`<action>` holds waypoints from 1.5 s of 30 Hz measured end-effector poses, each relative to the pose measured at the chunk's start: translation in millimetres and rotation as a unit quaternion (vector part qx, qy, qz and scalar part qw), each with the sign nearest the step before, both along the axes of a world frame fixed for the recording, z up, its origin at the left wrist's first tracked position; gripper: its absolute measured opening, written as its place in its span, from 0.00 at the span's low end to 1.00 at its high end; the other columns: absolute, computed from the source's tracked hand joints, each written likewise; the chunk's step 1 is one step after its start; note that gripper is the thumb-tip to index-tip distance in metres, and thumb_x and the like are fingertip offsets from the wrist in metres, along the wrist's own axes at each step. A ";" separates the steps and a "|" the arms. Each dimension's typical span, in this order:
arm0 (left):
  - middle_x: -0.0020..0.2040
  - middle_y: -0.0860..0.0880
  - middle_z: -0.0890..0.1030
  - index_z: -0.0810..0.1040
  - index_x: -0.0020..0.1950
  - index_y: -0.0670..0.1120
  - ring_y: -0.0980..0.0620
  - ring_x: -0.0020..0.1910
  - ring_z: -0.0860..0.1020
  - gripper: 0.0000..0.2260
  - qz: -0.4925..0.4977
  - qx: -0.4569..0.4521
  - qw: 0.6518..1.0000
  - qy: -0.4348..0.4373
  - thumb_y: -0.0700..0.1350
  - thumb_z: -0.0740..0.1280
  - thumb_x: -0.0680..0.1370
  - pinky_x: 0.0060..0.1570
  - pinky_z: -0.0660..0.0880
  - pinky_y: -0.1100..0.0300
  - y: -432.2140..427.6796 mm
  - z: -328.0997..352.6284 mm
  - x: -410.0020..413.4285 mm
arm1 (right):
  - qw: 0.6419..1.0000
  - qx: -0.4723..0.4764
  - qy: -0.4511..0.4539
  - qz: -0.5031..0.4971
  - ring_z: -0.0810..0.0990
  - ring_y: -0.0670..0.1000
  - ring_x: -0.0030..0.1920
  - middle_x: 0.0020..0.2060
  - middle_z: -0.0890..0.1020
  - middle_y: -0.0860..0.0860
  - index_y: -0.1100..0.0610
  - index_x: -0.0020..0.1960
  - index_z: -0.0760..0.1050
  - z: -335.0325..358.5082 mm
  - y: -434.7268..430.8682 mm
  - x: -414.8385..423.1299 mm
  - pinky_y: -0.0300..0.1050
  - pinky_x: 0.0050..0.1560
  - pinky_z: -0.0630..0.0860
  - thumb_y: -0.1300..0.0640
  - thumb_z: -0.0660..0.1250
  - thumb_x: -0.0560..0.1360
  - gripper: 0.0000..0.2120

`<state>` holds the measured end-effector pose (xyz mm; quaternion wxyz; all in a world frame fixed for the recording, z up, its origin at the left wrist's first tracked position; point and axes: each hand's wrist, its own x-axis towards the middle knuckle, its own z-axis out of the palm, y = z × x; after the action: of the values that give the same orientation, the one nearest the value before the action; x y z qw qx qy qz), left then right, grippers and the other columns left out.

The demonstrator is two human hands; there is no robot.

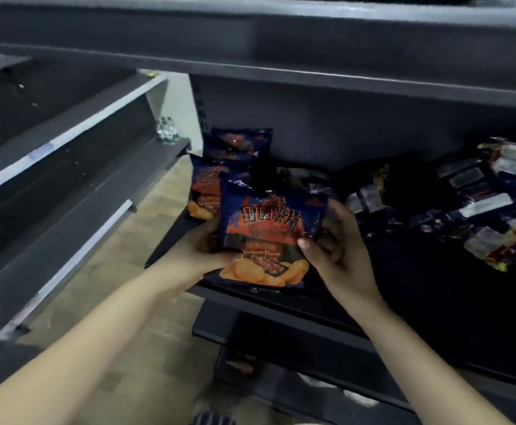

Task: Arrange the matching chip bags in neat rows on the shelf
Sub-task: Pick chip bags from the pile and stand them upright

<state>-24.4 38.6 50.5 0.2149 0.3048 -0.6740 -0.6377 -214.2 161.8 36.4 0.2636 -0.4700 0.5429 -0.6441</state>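
From the head view, both hands meet on one chip bag (pixel 269 228) at the front of the dark shelf (pixel 281 305). The left hand (pixel 210 250) curls round the bag's lower left edge. The right hand (pixel 339 253) grips the right edge, with the thumb pressed on the printed front and the fingers tucked behind. The bag is dark blue with orange flames and pictured chips. It stands upright between the hands, its front facing the camera and its bottom edge low by the shelf's front lip. Whether it rests on the shelf cannot be told.

Just beyond the left hand a second bag (pixel 204 191) of the same print stands upright, partly hidden by the held one. A third bag (pixel 239 145) stands behind that, close to the shelf's back wall.

Out past the right hand, well apart from it, a loose pile of bags (pixel 480 210) lies jumbled on the same shelf, mostly backs up and blurred.

Above the hands runs an upper shelf (pixel 281 56). Left of the left arm stands a neighbouring shelving unit (pixel 66 148) with a pack of bottles (pixel 167 131) at its far end. A wooden floor (pixel 146 240) shows below.
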 end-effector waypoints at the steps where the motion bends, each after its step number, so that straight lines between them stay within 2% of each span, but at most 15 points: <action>1: 0.48 0.56 0.84 0.75 0.56 0.53 0.57 0.49 0.81 0.26 0.025 -0.007 1.000 -0.011 0.48 0.74 0.59 0.47 0.75 0.65 -5.4 -1.5 12.0 | 0.999 -0.009 0.040 -0.018 0.80 0.42 0.51 0.54 0.79 0.44 0.47 0.67 0.63 -2.7 -4.9 5.6 0.35 0.48 0.77 0.43 0.70 0.67 0.31; 4: 0.53 0.49 0.83 0.74 0.59 0.52 0.50 0.52 0.81 0.29 0.068 -0.020 0.997 -0.027 0.50 0.74 0.58 0.53 0.77 0.56 -22.7 -2.0 42.4 | 0.980 -0.035 0.190 -0.048 0.77 0.42 0.58 0.62 0.74 0.45 0.51 0.70 0.61 -14.4 -19.6 16.9 0.35 0.55 0.75 0.42 0.66 0.73 0.30; 6: 0.49 0.49 0.84 0.72 0.57 0.54 0.52 0.48 0.82 0.27 0.091 -0.025 0.995 -0.042 0.45 0.75 0.61 0.47 0.78 0.60 -36.7 -5.4 57.3 | 0.947 -0.026 0.315 -0.053 0.70 0.43 0.65 0.66 0.71 0.49 0.52 0.71 0.60 -22.3 -32.0 23.8 0.37 0.63 0.70 0.41 0.62 0.75 0.29; 8: 0.46 0.50 0.83 0.71 0.55 0.57 0.56 0.42 0.82 0.23 0.098 -0.030 0.992 -0.067 0.38 0.74 0.68 0.40 0.78 0.64 -50.4 -10.7 64.8 | 0.910 0.015 0.413 -0.039 0.61 0.44 0.71 0.73 0.62 0.48 0.49 0.73 0.59 -30.3 -42.6 35.6 0.43 0.67 0.64 0.39 0.57 0.76 0.28; 10: 0.47 0.49 0.83 0.70 0.56 0.58 0.55 0.43 0.82 0.22 0.091 -0.042 0.990 -0.104 0.38 0.73 0.71 0.43 0.79 0.60 -66.1 -17.3 69.1 | 0.895 0.055 0.442 -0.010 0.53 0.44 0.74 0.76 0.52 0.44 0.44 0.74 0.56 -38.5 -50.0 50.7 0.44 0.69 0.60 0.38 0.54 0.77 0.28; 12: 0.50 0.48 0.82 0.69 0.61 0.55 0.52 0.47 0.81 0.23 0.075 -0.038 0.990 -0.117 0.40 0.73 0.71 0.50 0.78 0.55 -79.6 -22.4 69.4 | 0.884 0.077 0.460 0.004 0.50 0.46 0.75 0.76 0.48 0.44 0.42 0.75 0.53 -44.7 -55.5 63.8 0.47 0.70 0.57 0.36 0.51 0.77 0.28; 15: 0.56 0.53 0.78 0.66 0.65 0.54 0.54 0.53 0.78 0.24 0.037 -0.092 0.984 -0.147 0.42 0.70 0.73 0.53 0.76 0.57 -91.4 -23.3 63.7 | 0.865 0.126 0.486 0.000 0.43 0.45 0.74 0.75 0.43 0.42 0.41 0.75 0.50 -50.4 -60.8 77.1 0.53 0.70 0.53 0.34 0.44 0.77 0.28; 20: 0.59 0.61 0.73 0.62 0.69 0.60 0.56 0.58 0.74 0.27 0.015 -0.195 0.971 -0.134 0.46 0.69 0.75 0.54 0.71 0.61 -107.0 -28.5 53.8 | 0.842 0.242 0.482 -0.021 0.36 0.48 0.75 0.74 0.34 0.42 0.37 0.74 0.41 -56.9 -60.5 88.9 0.51 0.74 0.42 0.31 0.33 0.73 0.31; 23: 0.58 0.65 0.72 0.57 0.72 0.61 0.61 0.56 0.73 0.30 0.016 -0.239 0.964 -0.111 0.52 0.68 0.74 0.52 0.70 0.67 -110.6 -36.8 49.0 | 0.827 0.284 0.484 -0.038 0.37 0.51 0.75 0.74 0.36 0.44 0.40 0.75 0.43 -59.9 -59.1 94.4 0.54 0.74 0.40 0.32 0.36 0.74 0.31; 28: 0.66 0.53 0.73 0.54 0.75 0.55 0.54 0.63 0.72 0.28 0.009 -0.283 0.950 -0.130 0.52 0.63 0.78 0.58 0.70 0.60 -118.9 -74.0 49.7 | 0.809 0.318 0.488 -0.073 0.41 0.54 0.76 0.75 0.38 0.45 0.41 0.76 0.44 -74.1 -55.2 103.6 0.56 0.74 0.42 0.35 0.42 0.76 0.30; 31: 0.66 0.52 0.72 0.56 0.75 0.53 0.53 0.64 0.71 0.28 0.012 -0.290 0.950 -0.114 0.52 0.62 0.78 0.61 0.71 0.55 -117.8 -84.3 51.4 | 0.795 0.322 0.504 -0.105 0.48 0.57 0.76 0.77 0.45 0.47 0.43 0.76 0.48 -78.8 -55.9 108.4 0.59 0.72 0.46 0.35 0.40 0.78 0.28; 33: 0.67 0.50 0.71 0.56 0.75 0.51 0.53 0.65 0.70 0.28 0.019 -0.298 0.949 -0.099 0.51 0.63 0.78 0.62 0.70 0.55 -118.5 -87.0 51.9 | 0.790 0.330 0.502 -0.119 0.48 0.57 0.76 0.76 0.45 0.47 0.43 0.75 0.49 -79.5 -57.8 110.5 0.60 0.72 0.46 0.35 0.40 0.78 0.28; 38: 0.68 0.50 0.70 0.56 0.75 0.51 0.54 0.65 0.69 0.27 0.009 -0.296 0.954 -0.048 0.49 0.63 0.78 0.64 0.70 0.52 -117.4 -86.6 51.4 | 0.772 0.329 0.522 -0.153 0.54 0.60 0.75 0.77 0.52 0.50 0.45 0.75 0.54 -79.1 -60.1 115.2 0.63 0.71 0.50 0.38 0.48 0.78 0.27; 41: 0.65 0.52 0.72 0.60 0.73 0.52 0.55 0.64 0.71 0.26 -0.013 -0.294 0.955 -0.033 0.52 0.64 0.77 0.62 0.71 0.49 -118.6 -86.8 52.4 | 0.773 0.325 0.518 -0.168 0.54 0.62 0.75 0.76 0.54 0.50 0.46 0.74 0.55 -80.2 -60.7 118.4 0.63 0.71 0.49 0.40 0.52 0.78 0.27; 45: 0.64 0.53 0.73 0.62 0.71 0.52 0.55 0.63 0.71 0.30 -0.021 -0.289 0.957 -0.010 0.52 0.69 0.72 0.61 0.71 0.53 -116.4 -82.0 53.4 | 0.776 0.323 0.513 -0.178 0.54 0.61 0.75 0.76 0.56 0.52 0.46 0.74 0.55 -78.4 -60.0 119.3 0.62 0.71 0.48 0.40 0.52 0.78 0.27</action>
<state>29.0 -77.8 -31.6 0.2740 0.2217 -0.8377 -0.4173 -94.9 101.8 -42.1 -0.0364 -0.5131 0.8476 -0.1301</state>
